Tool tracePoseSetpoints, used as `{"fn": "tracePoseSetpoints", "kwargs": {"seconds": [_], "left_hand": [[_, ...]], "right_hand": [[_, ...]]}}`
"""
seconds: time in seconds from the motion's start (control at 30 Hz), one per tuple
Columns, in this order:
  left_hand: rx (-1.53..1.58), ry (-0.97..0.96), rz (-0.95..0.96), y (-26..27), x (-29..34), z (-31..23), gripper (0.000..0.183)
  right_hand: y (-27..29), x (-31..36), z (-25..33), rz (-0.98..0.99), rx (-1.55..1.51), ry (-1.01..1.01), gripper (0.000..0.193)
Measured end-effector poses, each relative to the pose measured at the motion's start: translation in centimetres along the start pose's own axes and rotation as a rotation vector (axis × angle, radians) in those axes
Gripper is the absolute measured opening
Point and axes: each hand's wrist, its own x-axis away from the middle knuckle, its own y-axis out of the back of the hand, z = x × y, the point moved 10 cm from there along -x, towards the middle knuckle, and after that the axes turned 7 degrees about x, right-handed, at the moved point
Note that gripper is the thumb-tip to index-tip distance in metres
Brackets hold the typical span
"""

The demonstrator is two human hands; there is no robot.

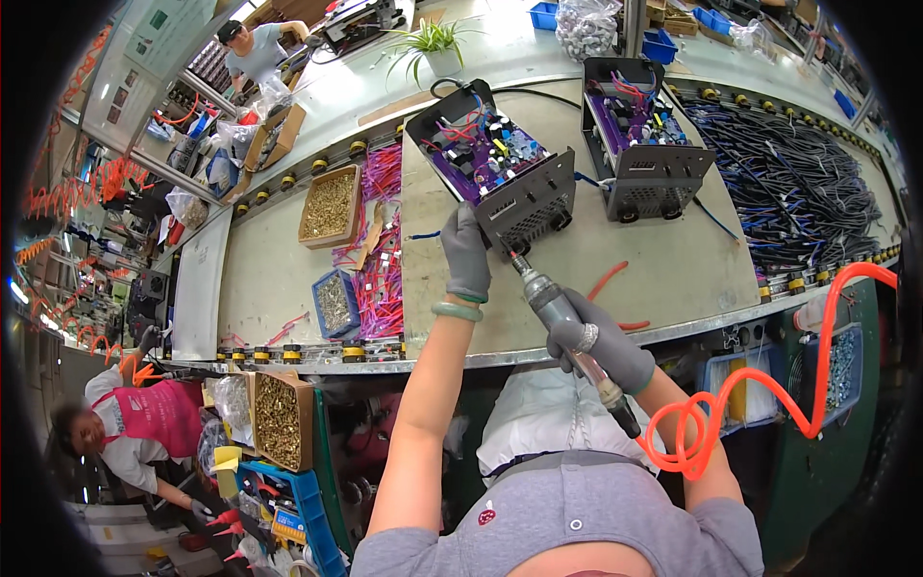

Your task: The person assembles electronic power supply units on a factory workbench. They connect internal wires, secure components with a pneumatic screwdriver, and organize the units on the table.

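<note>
In a grey glove, my right hand is wrapped round a pneumatic screwdriver. Its tip meets the lower front edge of a black metal chassis, close to a round black foot. Purple circuit boards with coloured wires fill this open chassis, which is tilted on the bench. My gloved left hand rests against the near left corner of the chassis, its fingers partly hidden by it. To the right stands a second, similar chassis with a purple board inside; neither hand touches it.
A coiled orange air hose runs from the screwdriver to the right. Left on the bench are a box of brass-coloured screws, a blue tray of silver parts and pink wires. Black cables lie at right. Co-workers are at left.
</note>
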Motion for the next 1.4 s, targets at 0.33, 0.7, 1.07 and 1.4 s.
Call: {"fn": "tracePoseSetpoints", "kwargs": {"seconds": [0.33, 0.7, 1.07, 1.4], "left_hand": [[-0.002, -0.039, 0.001, 0.0, -0.1, 0.1, 0.038], [0.006, -0.093, 0.017, 0.0, 0.2, 0.6, 0.036], [0.013, -0.064, -0.001, 0.6, -0.7, 1.7, 0.036], [0.109, -0.074, 0.01, -0.1, -0.3, 1.2, 0.032]], "right_hand": [[0.2, -0.5, 0.2, -0.015, -0.006, 0.049, 0.064], [-0.2, -0.6, 0.5, 0.002, -0.023, 0.076, 0.057], [-0.3, -0.1, 0.7, -0.005, -0.02, 0.048, 0.048], [-0.3, -1.0, 0.5, -0.005, -0.031, 0.073, 0.043]]}}
